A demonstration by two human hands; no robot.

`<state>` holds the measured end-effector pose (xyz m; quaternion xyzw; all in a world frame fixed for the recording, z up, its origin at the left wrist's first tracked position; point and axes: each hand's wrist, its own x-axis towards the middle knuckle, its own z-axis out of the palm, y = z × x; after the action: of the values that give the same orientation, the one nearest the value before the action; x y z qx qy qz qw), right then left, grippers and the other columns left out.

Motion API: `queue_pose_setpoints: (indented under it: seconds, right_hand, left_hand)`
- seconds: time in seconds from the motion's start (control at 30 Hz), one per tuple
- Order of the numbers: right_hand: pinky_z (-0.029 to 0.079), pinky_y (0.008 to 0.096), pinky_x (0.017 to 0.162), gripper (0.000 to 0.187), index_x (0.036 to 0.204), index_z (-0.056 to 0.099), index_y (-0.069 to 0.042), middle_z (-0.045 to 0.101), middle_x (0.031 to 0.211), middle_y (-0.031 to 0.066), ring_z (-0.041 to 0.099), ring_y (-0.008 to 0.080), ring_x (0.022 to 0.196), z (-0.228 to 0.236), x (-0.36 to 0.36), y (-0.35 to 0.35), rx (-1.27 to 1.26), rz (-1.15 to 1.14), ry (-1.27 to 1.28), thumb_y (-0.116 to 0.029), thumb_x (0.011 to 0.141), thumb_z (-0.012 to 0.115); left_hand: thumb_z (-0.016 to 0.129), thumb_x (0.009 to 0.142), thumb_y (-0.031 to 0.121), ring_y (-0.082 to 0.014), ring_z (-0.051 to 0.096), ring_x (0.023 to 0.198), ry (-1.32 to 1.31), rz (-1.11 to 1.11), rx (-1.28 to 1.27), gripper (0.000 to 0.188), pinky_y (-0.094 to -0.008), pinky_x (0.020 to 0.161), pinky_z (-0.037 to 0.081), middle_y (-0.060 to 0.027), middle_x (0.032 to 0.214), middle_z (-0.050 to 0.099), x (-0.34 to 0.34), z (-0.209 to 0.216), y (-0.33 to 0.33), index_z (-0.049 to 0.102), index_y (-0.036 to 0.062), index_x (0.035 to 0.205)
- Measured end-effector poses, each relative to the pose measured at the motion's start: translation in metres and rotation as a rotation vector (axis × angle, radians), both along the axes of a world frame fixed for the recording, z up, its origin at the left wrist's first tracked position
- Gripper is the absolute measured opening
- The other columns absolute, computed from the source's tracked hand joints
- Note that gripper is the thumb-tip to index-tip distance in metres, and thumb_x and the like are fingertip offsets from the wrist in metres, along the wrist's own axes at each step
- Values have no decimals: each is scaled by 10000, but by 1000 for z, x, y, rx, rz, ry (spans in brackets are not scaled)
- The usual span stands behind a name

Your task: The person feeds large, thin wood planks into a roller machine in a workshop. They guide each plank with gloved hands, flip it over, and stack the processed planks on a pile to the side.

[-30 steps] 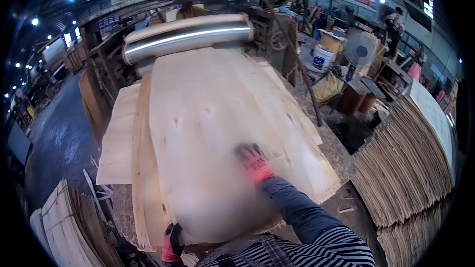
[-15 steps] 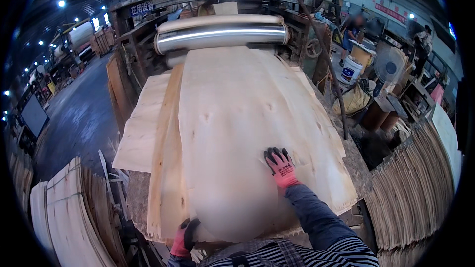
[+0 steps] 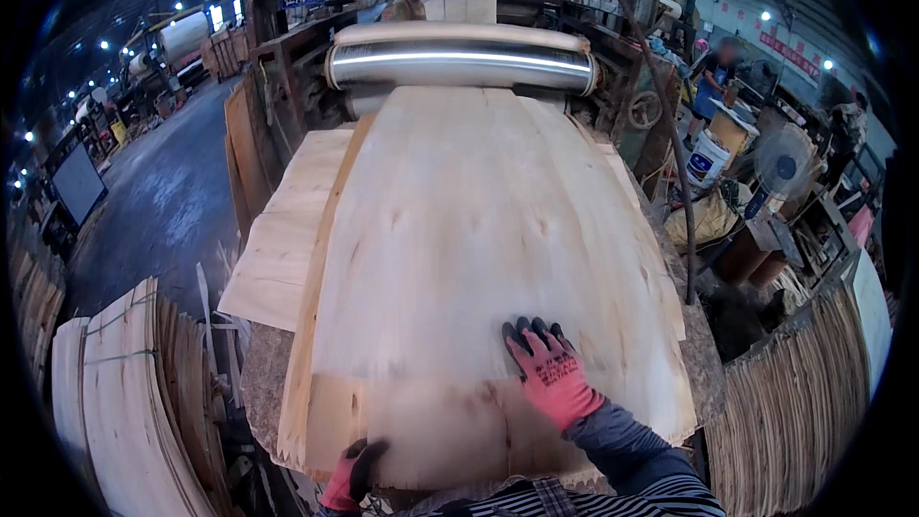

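A pale wood veneer sheet (image 3: 450, 258) lies lengthwise on a stack, its far end under a shiny metal roller (image 3: 459, 67). Motion smears its near part. Closer to me a browner veneer sheet (image 3: 440, 431) shows, its front edge toward my body. My right hand (image 3: 550, 373), in a pink glove with black fingertips, rests flat with fingers spread on the veneer, right of the middle. At the front left corner my left hand (image 3: 352, 476), gloved alike, pinches the near edge of the browner sheet; part of its fingers is hidden.
Upright veneer bundles stand at the left (image 3: 120, 393) and right (image 3: 790, 402). A slanting dark pole (image 3: 684, 201) rises beside the table. Behind it are a white bucket (image 3: 706, 158), a fan (image 3: 783, 163) and another person (image 3: 710, 86). A floor aisle (image 3: 172, 201) runs along the left.
The pale sheet no longer bulges toward me; it lies flatter and farther left, with the browner sheet showing at the front. My right hand has come slightly nearer. The view has shifted.
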<state>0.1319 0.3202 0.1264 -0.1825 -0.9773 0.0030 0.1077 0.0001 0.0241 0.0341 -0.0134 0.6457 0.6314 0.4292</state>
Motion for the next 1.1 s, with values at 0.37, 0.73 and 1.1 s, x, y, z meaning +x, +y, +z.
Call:
queue_pose_setpoints:
  seconds: [0.37, 0.73, 1.1]
  right_hand:
    - [349, 438, 946, 517, 1261, 388, -114, 461, 1211, 145, 471, 320, 1094, -33, -89, 89, 154, 72, 108, -186, 761, 501]
    - [123, 507, 1043, 706, 1301, 333, -70, 332, 1311, 156, 255, 303, 1254, -50, -99, 93, 59, 187, 176, -414, 736, 579]
    - [138, 554, 1019, 926, 1245, 326, 36, 280, 1308, 272, 229, 431, 1233, -101, 188, -70, -170, -53, -80, -476, 573, 707]
  left_hand:
    - [620, 768, 249, -244, 490, 932, -51, 15, -98, 471, -305, 815, 408, -125, 1034, 511, 3, 10, 6, 458, -35, 1107]
    - [584, 815, 206, -130, 565, 825, 140, 5, -17, 316, -253, 734, 451, -73, 911, 612, 2, -13, -4, 576, -33, 1021]
    - [551, 820, 221, -348, 562, 834, 1771, -405, -84, 382, -372, 734, 461, -227, 948, 566, 14, 85, 7, 482, 37, 1147]
